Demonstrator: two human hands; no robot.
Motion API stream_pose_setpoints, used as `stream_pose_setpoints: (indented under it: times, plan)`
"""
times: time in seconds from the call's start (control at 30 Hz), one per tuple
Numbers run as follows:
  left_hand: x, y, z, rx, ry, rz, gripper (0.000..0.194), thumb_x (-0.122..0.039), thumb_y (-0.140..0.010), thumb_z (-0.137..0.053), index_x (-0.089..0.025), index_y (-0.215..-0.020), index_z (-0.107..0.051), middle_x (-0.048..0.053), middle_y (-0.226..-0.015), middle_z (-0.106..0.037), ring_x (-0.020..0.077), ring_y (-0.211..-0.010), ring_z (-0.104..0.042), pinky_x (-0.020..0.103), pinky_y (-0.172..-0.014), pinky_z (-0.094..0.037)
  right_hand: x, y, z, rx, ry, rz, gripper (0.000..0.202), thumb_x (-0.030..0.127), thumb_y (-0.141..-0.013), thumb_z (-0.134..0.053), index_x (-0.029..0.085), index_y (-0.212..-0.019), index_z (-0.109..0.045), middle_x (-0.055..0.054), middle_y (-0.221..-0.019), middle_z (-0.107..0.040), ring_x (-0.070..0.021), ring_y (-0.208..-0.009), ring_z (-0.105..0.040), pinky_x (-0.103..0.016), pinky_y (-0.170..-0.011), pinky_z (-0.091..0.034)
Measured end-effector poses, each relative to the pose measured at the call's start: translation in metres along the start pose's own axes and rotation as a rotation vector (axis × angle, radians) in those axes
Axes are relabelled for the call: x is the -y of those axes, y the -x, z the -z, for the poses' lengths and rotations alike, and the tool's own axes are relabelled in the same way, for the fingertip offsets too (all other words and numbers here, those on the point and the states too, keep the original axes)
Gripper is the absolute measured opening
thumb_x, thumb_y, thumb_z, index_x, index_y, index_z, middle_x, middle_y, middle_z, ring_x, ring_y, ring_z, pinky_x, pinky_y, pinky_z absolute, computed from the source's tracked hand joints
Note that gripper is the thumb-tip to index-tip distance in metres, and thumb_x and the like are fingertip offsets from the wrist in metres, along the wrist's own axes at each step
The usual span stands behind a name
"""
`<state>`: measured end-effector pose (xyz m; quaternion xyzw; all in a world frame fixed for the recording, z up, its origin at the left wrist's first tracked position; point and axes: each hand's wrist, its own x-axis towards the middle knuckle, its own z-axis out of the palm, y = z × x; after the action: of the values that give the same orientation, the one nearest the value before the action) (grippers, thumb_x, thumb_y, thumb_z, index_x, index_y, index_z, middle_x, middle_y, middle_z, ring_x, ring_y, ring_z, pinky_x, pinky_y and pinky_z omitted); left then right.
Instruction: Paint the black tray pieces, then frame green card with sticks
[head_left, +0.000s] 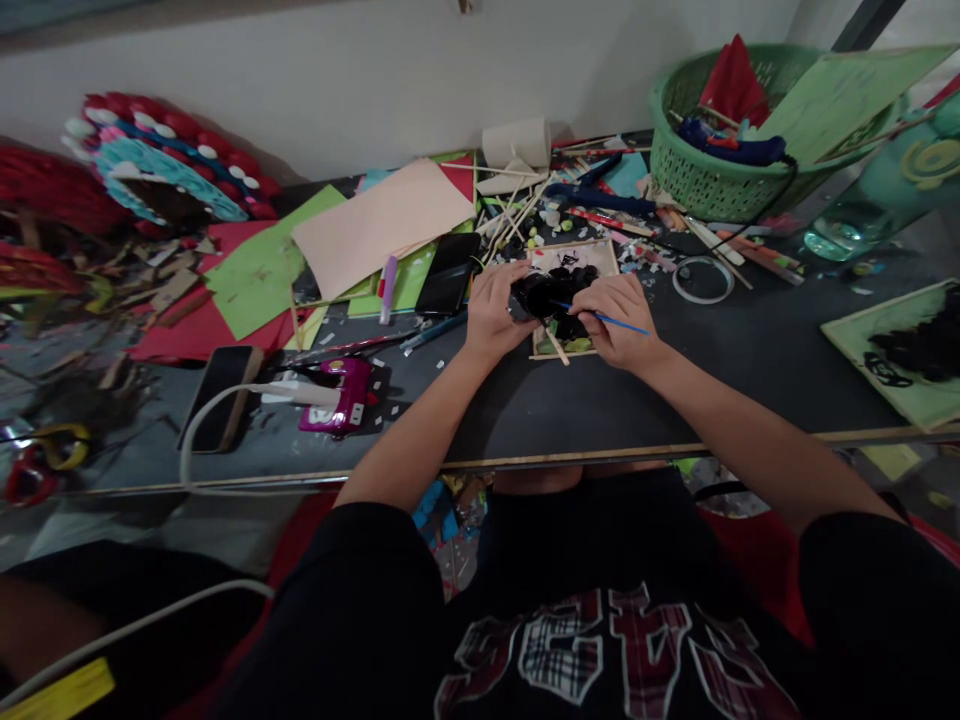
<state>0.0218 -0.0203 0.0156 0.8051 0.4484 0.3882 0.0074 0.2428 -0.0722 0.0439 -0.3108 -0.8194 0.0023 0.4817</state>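
Near the middle of the dark table, my left hand (pixel 496 308) has its fingers closed round the left side of a black, glossy object (pixel 541 296). My right hand (pixel 616 318) pinches a thin blue brush (pixel 622 325), whose tip reaches into the black object. Both rest over a small light tray (pixel 600 256) with a wooden rim, which has black and green smears on it. A short wooden stick (pixel 556 344) lies across the tray's front edge. Fine detail of the black object is too dark to make out.
Coloured paper sheets (pixel 390 220), a black phone (pixel 219 398) and a purple power socket (pixel 337 396) lie left. A green basket (pixel 705 175), tape ring (pixel 703 280), bottle (pixel 847 220) and black-painted board (pixel 855 328) are right. Scraps and sticks cover the back.
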Motion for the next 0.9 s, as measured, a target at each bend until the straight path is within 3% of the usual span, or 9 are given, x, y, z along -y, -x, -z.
stream_pose_setpoints:
  times: [0.07,0.17,0.27,0.37,0.5,0.67,0.9]
  plan:
    - [0.000,0.000,0.000,0.006,0.001,0.010,0.063,-0.069,-0.075,-0.068,-0.024,-0.118,-0.056,0.013,-0.130,-0.065,0.0321,-0.125,-0.059,0.050,-0.110,-0.044,0.002,0.000,-0.002,-0.084,-0.110,-0.062,0.032,0.043,-0.102,-0.038,0.026,-0.092,-0.063,-0.003,-0.087,-0.068,-0.0188,-0.089,-0.064,-0.041,-0.086,-0.048]
    - [-0.001,0.000,-0.001,-0.037,0.035,-0.006,0.065,-0.071,-0.074,-0.067,-0.023,-0.117,-0.055,0.014,-0.126,-0.066,0.0316,-0.121,-0.061,0.049,-0.109,-0.045,-0.002,-0.005,-0.004,-0.332,-0.295,-0.268,0.036,0.047,-0.103,-0.036,0.025,-0.090,-0.061,-0.002,-0.081,-0.063,-0.0159,-0.077,-0.063,-0.036,-0.074,-0.052]
    - [0.000,-0.001,-0.001,-0.097,0.079,0.001,0.065,-0.069,-0.075,-0.068,-0.022,-0.118,-0.054,0.013,-0.121,-0.068,0.0305,-0.117,-0.063,0.047,-0.106,-0.048,-0.020,-0.013,0.003,-0.504,-0.375,-0.441,0.044,0.059,-0.100,-0.035,0.025,-0.088,-0.060,-0.002,-0.079,-0.060,-0.0155,-0.071,-0.063,-0.033,-0.065,-0.052]
    - [0.001,-0.001,-0.001,-0.152,0.118,0.077,0.062,-0.063,-0.075,-0.072,-0.021,-0.118,-0.054,0.012,-0.119,-0.068,0.0299,-0.115,-0.064,0.045,-0.103,-0.050,-0.049,-0.016,0.018,-0.492,-0.446,-0.573,0.050,0.071,-0.092,-0.042,0.026,-0.082,-0.062,-0.002,-0.080,-0.063,-0.0156,-0.068,-0.064,-0.032,-0.059,-0.051]
    - [0.003,-0.002,-0.002,-0.204,0.165,0.170,0.061,-0.059,-0.072,-0.076,-0.022,-0.116,-0.055,0.010,-0.114,-0.068,0.0295,-0.110,-0.066,0.044,-0.097,-0.053,-0.075,-0.001,0.038,-0.356,-0.500,-0.730,0.052,0.077,-0.080,-0.056,0.026,-0.082,-0.066,-0.001,-0.072,-0.065,-0.0148,-0.062,-0.062,-0.031,-0.055,-0.051]
    - [0.007,-0.003,-0.004,-0.211,0.198,0.243,0.065,-0.063,-0.068,-0.078,-0.024,-0.113,-0.054,0.008,-0.107,-0.067,0.0299,-0.103,-0.067,0.044,-0.092,-0.054,-0.073,0.022,0.045,-0.222,-0.472,-0.783,0.048,0.070,-0.070,-0.073,0.023,-0.071,-0.063,0.002,-0.056,-0.058,-0.0112,-0.049,-0.052,-0.029,-0.049,-0.042]
    - [0.010,-0.004,-0.004,-0.201,0.168,0.282,0.071,-0.070,-0.063,-0.079,-0.024,-0.111,-0.053,0.008,-0.102,-0.066,0.0318,-0.105,-0.066,0.046,-0.092,-0.054,-0.062,0.021,0.037,-0.217,-0.443,-0.741,0.052,0.075,-0.078,-0.061,0.024,-0.068,-0.050,0.003,-0.055,-0.053,-0.0126,-0.050,-0.052,-0.031,-0.051,-0.041]
